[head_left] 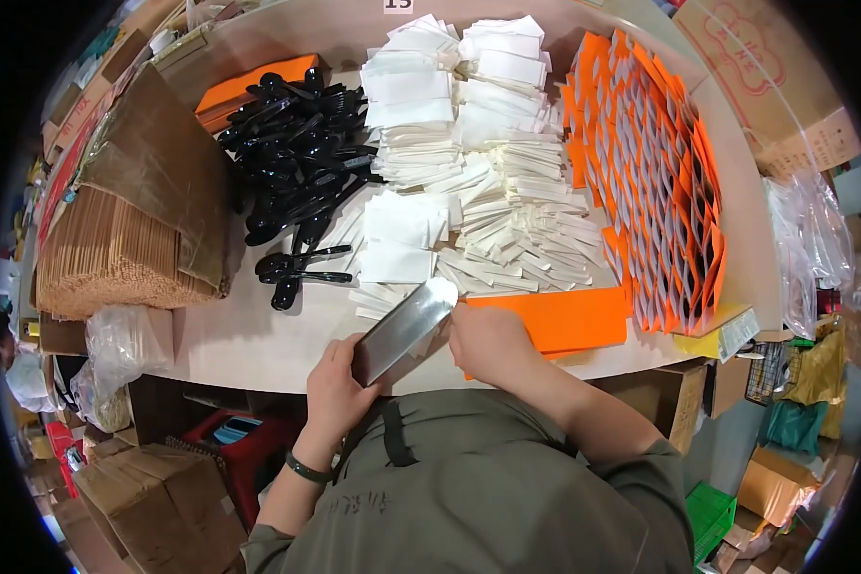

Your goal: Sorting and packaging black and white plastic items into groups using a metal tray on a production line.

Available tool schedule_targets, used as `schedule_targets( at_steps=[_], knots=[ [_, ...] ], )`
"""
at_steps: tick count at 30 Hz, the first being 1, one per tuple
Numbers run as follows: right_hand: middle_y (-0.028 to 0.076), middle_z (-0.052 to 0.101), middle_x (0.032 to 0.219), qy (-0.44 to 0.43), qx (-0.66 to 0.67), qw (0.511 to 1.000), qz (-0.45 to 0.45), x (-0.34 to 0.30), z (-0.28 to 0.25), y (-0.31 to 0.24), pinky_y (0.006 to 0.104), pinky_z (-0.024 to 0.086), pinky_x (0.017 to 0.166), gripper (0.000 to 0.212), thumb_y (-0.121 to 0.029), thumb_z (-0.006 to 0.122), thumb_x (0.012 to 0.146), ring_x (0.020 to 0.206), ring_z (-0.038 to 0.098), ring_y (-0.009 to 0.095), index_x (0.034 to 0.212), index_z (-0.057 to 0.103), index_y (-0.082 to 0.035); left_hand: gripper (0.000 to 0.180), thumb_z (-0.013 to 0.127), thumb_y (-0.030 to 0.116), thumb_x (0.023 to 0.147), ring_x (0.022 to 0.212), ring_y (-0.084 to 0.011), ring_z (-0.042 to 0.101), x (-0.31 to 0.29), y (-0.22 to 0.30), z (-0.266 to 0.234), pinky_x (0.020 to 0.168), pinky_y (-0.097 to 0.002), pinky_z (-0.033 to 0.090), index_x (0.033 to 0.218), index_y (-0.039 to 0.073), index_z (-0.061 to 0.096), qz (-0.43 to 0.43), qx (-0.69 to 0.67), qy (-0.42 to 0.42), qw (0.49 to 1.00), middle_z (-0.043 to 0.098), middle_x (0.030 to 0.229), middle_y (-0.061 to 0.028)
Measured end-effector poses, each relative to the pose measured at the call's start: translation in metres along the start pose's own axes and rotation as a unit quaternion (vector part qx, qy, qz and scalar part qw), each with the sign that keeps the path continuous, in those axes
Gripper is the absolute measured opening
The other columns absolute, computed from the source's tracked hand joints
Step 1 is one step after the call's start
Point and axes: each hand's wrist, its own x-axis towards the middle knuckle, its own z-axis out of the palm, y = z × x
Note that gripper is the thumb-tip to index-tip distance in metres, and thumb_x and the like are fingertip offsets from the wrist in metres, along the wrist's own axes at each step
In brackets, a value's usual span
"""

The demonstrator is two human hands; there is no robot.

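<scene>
My left hand (337, 381) is closed around the lower end of a shiny metal trough (404, 330), which tilts up and away to the right. My right hand (493, 342) is curled by the trough's right side, above the near edge of the table. Its fingertips are partly hidden, so I cannot make out what they pinch. Under and beside that hand lies a flat orange paper sleeve (579, 320). Just beyond the trough are white napkins (399, 234) in small stacks and many pale, flat paper-wrapped strips (531, 230). Black plastic spoons (301, 148) lie heaped at left.
Standing orange sleeves (651, 182) fill the table's right side. At left a cardboard box (129, 230) holds tightly packed brown sheets. A small yellow box (717, 333) is at the right edge. Below the table are a cardboard carton (158, 507) and a red container (249, 450).
</scene>
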Motion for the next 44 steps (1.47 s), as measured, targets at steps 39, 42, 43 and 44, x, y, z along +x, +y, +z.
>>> schedule_targets(
  at_steps=[39,42,43,44],
  knots=[
    [0.014,0.064,0.082,0.093,-0.097,0.991,0.023,0.051,-0.040,0.031,0.0473,0.051,0.072,0.011,-0.015,0.065,0.083,0.082,0.063,0.035,0.080,0.063,-0.005,0.022,0.070,0.008,0.077,0.100,-0.0269,0.059,0.099,-0.075,-0.056,0.084,-0.0380,0.051,0.098,0.009,0.068,0.113,0.141,0.108,0.978,0.062,0.100,-0.0048],
    [0.014,0.066,0.082,0.157,-0.111,0.981,0.004,0.045,-0.049,0.033,0.0429,0.051,0.071,0.015,-0.020,0.068,0.082,0.082,0.063,0.034,0.083,0.067,-0.005,0.020,0.072,0.010,0.076,0.100,-0.0257,0.059,0.103,-0.077,-0.055,0.084,-0.0381,0.051,0.095,0.009,0.068,0.099,0.129,0.096,0.982,0.062,0.100,-0.0035],
    [0.013,0.066,0.082,0.174,-0.086,0.979,-0.060,0.048,-0.047,0.033,0.0424,0.051,0.072,0.016,-0.021,0.071,0.081,0.082,0.064,0.034,0.084,0.067,-0.005,0.019,0.072,0.010,0.075,0.100,-0.0254,0.059,0.105,-0.077,-0.055,0.084,-0.0380,0.051,0.094,0.009,0.068,0.114,0.117,0.108,0.981,0.062,0.101,-0.0029],
    [0.013,0.067,0.082,0.190,-0.061,0.972,-0.125,0.054,-0.041,0.033,0.0419,0.051,0.072,0.017,-0.022,0.073,0.080,0.082,0.064,0.033,0.085,0.068,-0.006,0.019,0.072,0.010,0.075,0.100,-0.0254,0.059,0.106,-0.076,-0.055,0.084,-0.0380,0.051,0.094,0.009,0.068,0.115,0.116,0.111,0.980,0.062,0.101,-0.0029]
  ],
)
